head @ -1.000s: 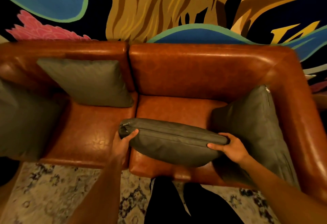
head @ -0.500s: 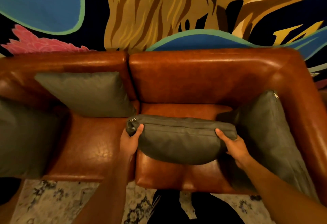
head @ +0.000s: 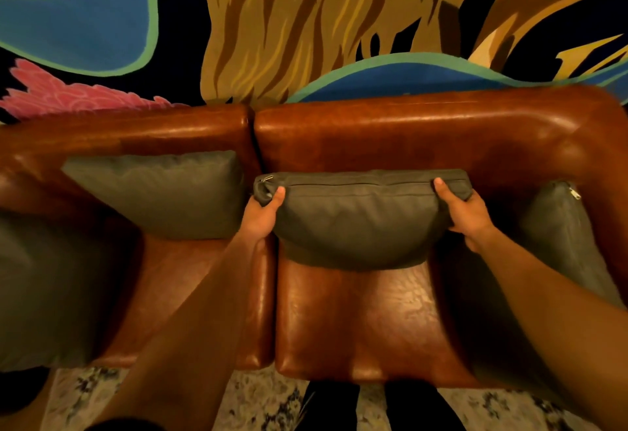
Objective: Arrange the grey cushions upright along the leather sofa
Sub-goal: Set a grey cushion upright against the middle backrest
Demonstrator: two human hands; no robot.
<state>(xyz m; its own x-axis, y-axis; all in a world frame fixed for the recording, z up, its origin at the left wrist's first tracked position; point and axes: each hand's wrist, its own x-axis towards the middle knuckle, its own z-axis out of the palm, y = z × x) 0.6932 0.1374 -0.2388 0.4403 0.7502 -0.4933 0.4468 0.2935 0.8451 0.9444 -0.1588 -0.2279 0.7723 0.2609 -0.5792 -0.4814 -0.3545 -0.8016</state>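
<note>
Since a second ago, when we held the cushion (head: 356,223) low over the seat's near edge, we have carried it far and up against the sofa (head: 424,138) backrest, zipper edge on top. Left hand (head: 261,218) grips its left end, right hand (head: 467,213) its right end, both clenched on fabric. It sits between the left cushion (head: 159,192) and the right cushion (head: 560,233), both already leaning. We judge only letting go and maybe a pat remains.
</note>
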